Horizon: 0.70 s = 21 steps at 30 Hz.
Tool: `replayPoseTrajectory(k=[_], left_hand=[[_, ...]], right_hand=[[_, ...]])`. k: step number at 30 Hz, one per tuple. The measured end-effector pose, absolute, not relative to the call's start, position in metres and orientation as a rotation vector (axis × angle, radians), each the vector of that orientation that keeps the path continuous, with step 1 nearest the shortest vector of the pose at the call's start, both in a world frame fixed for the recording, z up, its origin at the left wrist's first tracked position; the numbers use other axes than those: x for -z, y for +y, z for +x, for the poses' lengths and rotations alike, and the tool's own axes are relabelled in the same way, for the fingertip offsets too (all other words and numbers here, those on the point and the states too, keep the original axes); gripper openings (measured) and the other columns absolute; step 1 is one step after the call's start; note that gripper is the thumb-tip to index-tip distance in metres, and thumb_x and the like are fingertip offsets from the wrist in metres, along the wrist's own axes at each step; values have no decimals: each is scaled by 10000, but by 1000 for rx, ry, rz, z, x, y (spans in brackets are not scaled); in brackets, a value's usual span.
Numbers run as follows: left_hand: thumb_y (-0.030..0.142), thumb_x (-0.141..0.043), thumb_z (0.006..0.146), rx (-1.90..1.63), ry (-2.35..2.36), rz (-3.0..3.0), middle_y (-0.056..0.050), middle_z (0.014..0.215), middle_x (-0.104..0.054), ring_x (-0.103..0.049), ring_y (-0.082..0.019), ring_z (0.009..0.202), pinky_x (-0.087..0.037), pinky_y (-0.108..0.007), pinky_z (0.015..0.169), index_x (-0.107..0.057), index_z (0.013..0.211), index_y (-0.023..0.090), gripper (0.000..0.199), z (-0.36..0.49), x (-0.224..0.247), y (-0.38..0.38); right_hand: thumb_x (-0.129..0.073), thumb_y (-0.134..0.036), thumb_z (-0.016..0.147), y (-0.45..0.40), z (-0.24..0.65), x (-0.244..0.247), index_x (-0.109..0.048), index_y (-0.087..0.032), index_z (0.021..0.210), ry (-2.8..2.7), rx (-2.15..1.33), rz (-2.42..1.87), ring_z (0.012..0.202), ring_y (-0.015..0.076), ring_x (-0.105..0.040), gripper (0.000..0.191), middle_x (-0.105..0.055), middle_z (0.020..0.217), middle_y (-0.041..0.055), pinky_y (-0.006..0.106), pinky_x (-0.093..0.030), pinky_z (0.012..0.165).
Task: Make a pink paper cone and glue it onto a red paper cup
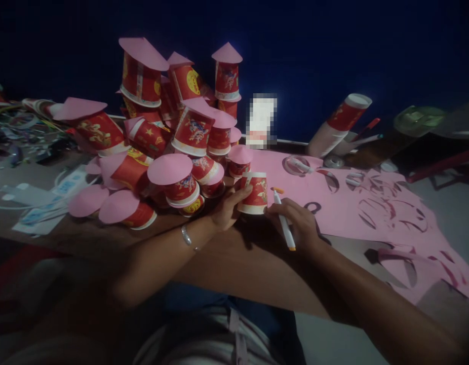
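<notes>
A red patterned paper cup (258,193) stands upside down or tilted near the table's front edge, its pale rim low. My left hand (227,208) is closed round the cup's left side. In my right hand (298,221) is a white marker (284,223), with an orange end pointing down toward me; the fingertips come close to the cup's lower right. An orange cap (277,190) lies just beyond the marker's upper end. To the left, red cups with pink paper cones (169,170) on top are heaped and stacked.
Pink paper with cut-out holes (348,203) covers the right side. A stack of cups (346,116) leans at the back right. Tangled odds and ends (27,126) lie far left, beside a white strip with blue print (48,203).
</notes>
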<state>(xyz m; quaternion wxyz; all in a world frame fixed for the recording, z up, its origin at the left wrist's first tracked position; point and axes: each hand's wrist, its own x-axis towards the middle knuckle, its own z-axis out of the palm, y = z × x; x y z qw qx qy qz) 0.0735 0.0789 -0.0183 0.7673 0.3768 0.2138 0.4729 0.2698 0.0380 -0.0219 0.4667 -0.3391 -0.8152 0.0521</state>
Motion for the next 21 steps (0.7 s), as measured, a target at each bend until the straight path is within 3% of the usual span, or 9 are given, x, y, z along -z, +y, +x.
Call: replayPoseTrajectory(k=[5,10,17,21], left_hand=[[472,-794,832,-1024,434,785,-112,1145,-794,-734,-305,1110,-552,-435,998,-751,1142,165,438,73,14,82],[409,-816,821,-1091,508,766,-77,1010,-797,-758,-249,928,-585,-377,871,-740,1135,177,398,74,20,83],[408,-852,786,-1093,585,785,-53,970,-789,-744,-219,843,-580,-335,777,-717,1115,185,420,72,20,79],[391,-856,777,-1087,607,824,-55,1010,-784,-749,-232,897,-579,-365,835,-700,1172,187,471,71,21,78]], right_hand=[[-676,-98,971,39,271,22,-669,-222,1017,-1987,-76,-855,593,116,-587,132,-637,770,-14,235,-448,535],[-654,-167,1011,40,275,23,-679,-233,1091,-1971,25,-900,593,122,-594,107,-640,774,-15,243,-446,520],[-473,-500,1108,22,280,16,-682,-236,1331,-2069,40,-761,678,150,-656,404,-679,879,38,268,-534,563],[-608,-319,1068,11,270,8,-676,-195,1231,-2097,165,-729,705,157,-698,215,-739,885,39,281,-571,624]])
